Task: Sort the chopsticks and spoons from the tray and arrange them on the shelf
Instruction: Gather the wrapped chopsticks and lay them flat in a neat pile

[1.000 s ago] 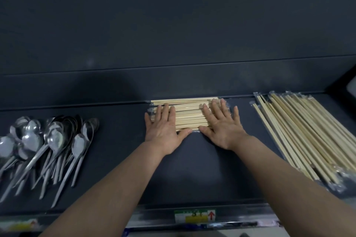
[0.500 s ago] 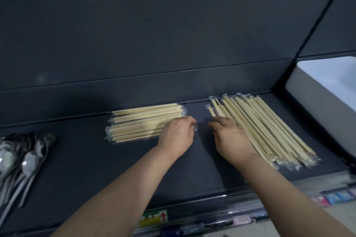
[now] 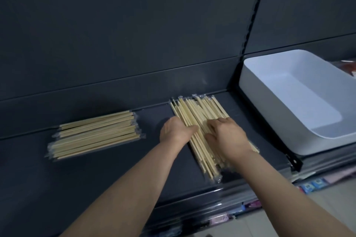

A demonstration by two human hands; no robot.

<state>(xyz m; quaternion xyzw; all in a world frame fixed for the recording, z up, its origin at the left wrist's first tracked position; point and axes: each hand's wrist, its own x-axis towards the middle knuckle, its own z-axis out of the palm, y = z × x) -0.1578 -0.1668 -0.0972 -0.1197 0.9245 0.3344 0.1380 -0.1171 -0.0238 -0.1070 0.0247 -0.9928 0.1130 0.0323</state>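
- The sideways chopstick bundle (image 3: 94,134) is lying at nine o'clock on the shelf (image 3: 115,175).
- My left hand (image 3: 177,131) is gripping the long chopstick pile (image 3: 200,111) at its edge, with fingers curled and thumb across.
- My right hand (image 3: 227,136) is curling over the pile. I'm judging that the slick wrappers risk sliding off toward six o'clock.
- The white tray (image 3: 269,121) is sitting at three o'clock. I'm reading no writing anywhere, and the shelf-edge tags are blurred.

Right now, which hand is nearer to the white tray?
Right. The right hand lies on the chopstick pile, on the side toward the white tray; the left hand is at the pile's opposite edge, farther from the tray.
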